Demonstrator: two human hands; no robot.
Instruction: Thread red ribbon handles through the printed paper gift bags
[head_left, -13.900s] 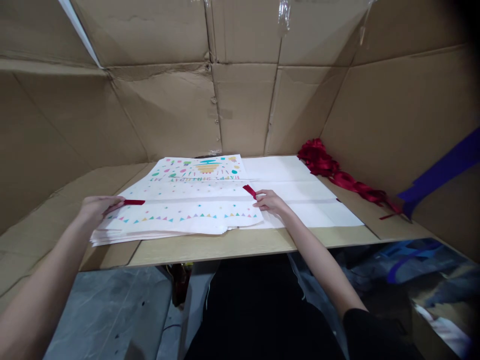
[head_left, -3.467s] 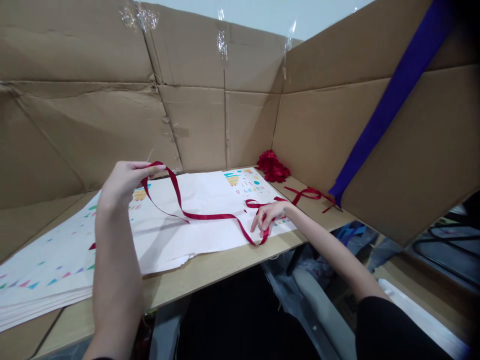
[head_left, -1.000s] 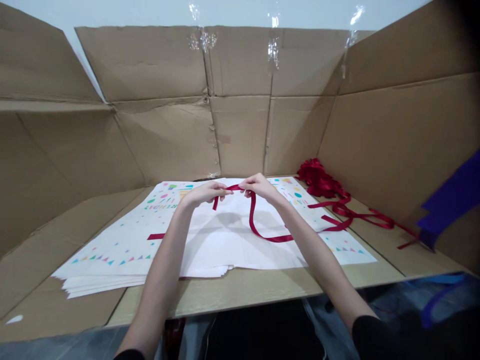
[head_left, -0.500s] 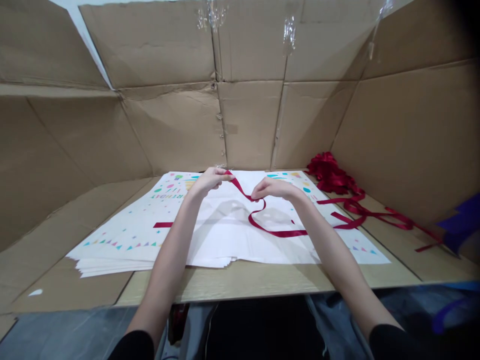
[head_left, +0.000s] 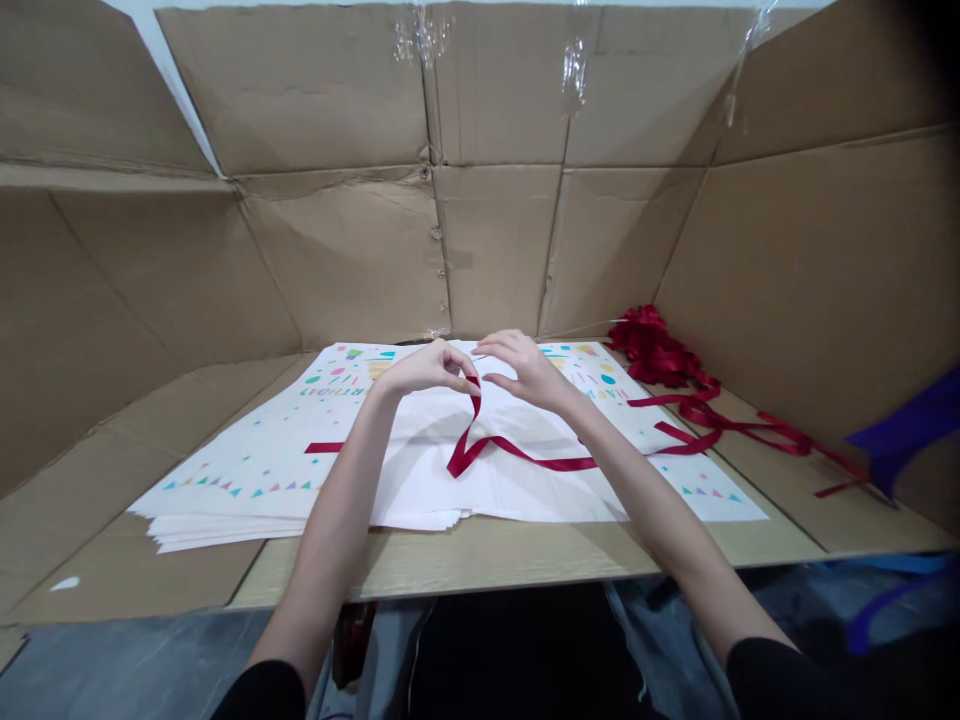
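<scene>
My left hand pinches one end of a red ribbon above white printed sheets. From those fingers the ribbon hangs down, folds on the paper and runs right, passing under my right forearm. Beside it, my right hand has its fingers apart, close to the left fingertips and not on the ribbon. A thin thread-like line near the right fingertips is too fine to make out. Another short piece of red ribbon shows left of my left forearm.
A heap of red ribbon lies at the back right, with loose strands trailing right. Purple ribbon hangs at the right edge. Cardboard walls enclose the back and sides of the table.
My right hand has let go of the ribbon, opened and moved up and slightly left. My left hand has shifted slightly right and lower, and the ribbon now hangs down from it.
</scene>
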